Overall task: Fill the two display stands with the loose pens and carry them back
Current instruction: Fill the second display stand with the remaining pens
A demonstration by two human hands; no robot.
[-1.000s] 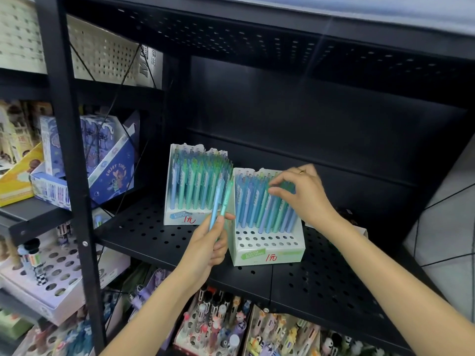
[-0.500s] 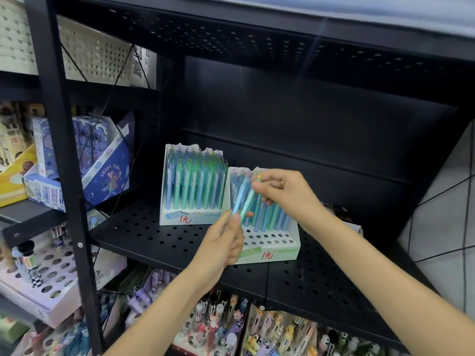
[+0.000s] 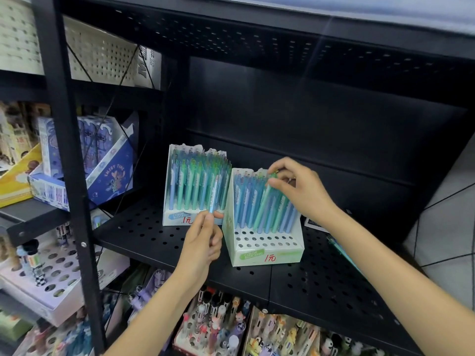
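Hands: left hand (image 3: 203, 242) pinches one light-blue pen (image 3: 213, 195) by its lower end, held upright as a spare, likely queued for the next free hole; right hand (image 3: 300, 191) pinches the top of a green pen (image 3: 263, 204), guiding its tip down into the right stand (image 3: 264, 255).
Right stand: white card, stepped face punched with round holes; back rows hold blue and green pens, front rows of holes bare, so filling is part done by the look of it.
Left stand (image 3: 177, 217): same white card, packed with slim, translucent plastic barrels; stands just beside the right one on the black shelf (image 3: 144, 235).
Shelf: perforated matt metal, flat, carries both stands near the front edge within reach.
Loose pens: one teal barrel (image 3: 341, 250) lies on the shelf behind the right forearm, mostly hidden.
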